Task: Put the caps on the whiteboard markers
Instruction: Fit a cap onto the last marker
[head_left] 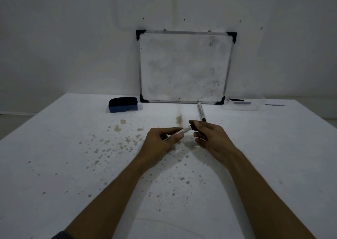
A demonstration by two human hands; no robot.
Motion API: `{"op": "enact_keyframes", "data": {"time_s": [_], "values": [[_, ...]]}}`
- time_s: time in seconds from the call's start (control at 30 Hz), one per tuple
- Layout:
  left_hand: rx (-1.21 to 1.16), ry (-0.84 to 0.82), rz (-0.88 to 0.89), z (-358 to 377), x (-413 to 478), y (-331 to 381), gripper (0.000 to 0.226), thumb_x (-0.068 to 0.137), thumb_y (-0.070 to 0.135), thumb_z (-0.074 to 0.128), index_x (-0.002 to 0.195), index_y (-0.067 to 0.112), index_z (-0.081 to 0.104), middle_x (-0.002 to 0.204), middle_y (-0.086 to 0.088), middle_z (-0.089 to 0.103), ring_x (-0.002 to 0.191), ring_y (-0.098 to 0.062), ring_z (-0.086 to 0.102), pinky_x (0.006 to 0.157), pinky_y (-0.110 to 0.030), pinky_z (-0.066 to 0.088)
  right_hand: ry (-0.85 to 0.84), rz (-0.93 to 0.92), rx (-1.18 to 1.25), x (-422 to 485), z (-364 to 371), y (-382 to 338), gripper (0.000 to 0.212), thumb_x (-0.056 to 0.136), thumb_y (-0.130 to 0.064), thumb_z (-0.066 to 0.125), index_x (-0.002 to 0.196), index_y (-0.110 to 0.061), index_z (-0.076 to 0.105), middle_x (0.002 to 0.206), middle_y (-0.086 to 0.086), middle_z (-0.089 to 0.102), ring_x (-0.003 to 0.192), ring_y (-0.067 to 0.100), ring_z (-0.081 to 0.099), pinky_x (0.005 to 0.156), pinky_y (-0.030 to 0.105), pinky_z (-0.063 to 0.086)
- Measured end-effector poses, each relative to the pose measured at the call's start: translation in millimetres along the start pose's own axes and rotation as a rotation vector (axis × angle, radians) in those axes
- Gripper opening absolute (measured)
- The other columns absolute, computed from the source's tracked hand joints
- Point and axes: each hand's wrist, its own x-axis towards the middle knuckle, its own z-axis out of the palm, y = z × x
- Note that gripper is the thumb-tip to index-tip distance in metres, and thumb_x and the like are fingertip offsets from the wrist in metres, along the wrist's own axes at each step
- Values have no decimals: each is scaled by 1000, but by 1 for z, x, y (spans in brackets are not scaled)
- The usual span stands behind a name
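Note:
My left hand point(162, 140) grips a white whiteboard marker point(182, 131) by its barrel, tip end pointing up and right. My right hand point(209, 135) pinches a black cap point(192, 125) between thumb and fingers, right at the marker's tip end; whether the cap is seated I cannot tell. A second white marker point(201, 111) lies on the table just beyond my right hand, pointing toward the whiteboard, with a dark near end.
A small whiteboard point(184, 67) leans against the wall at the table's back. A blue eraser point(123, 104) sits to its left. A clear tray point(242, 104) with a black and a blue pen-like item is at the back right. The white table point(73, 147) is speckled with stains.

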Motion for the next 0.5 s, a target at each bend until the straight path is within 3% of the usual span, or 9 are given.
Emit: {"op": "enact_keyframes", "data": {"time_s": [0.1,0.17,0.27,0.37,0.43,0.5], "values": [[45,-2,6,0,0,-1,30,90,36,77,118,25,78,86,8,81,60,-2,65,58,-15,48,97,-133,-212,-1,1,1,22,93,-32,74,108,-19,82,78,-6,74,72,11,62,67,25,52],[93,2,17,0,0,-1,30,92,40,73,118,26,78,88,8,81,62,-2,67,60,-15,48,143,-256,-332,-1,2,2,21,93,-30,74,109,-19,80,78,-9,76,69,5,65,66,22,54],[53,-6,8,-2,-1,3,19,97,37,67,104,26,81,73,6,77,43,-11,50,45,-25,45,117,-336,-363,-3,7,1,23,93,-29,74,113,-19,79,84,-5,78,70,3,67,69,23,56],[6,-46,-10,-8,-1,7,29,99,35,63,81,17,78,52,2,63,37,-15,42,40,-25,38,52,-355,-363,-8,10,-2,22,93,-28,74,113,-21,80,85,-1,79,74,8,68,76,32,59],[-57,-94,-49,-14,1,5,35,99,38,63,83,10,77,53,-15,54,37,-17,38,40,-25,33,19,-366,-350,-11,11,-3,22,93,-25,74,114,-21,80,82,-2,78,74,10,67,79,34,59],[-116,-144,-77,-18,2,4,31,100,37,63,89,12,79,56,-15,48,38,-16,31,40,-25,27,-13,-369,-335,-14,13,-3,23,94,-22,72,116,-18,79,78,-9,76,72,7,66,79,34,59]]}}
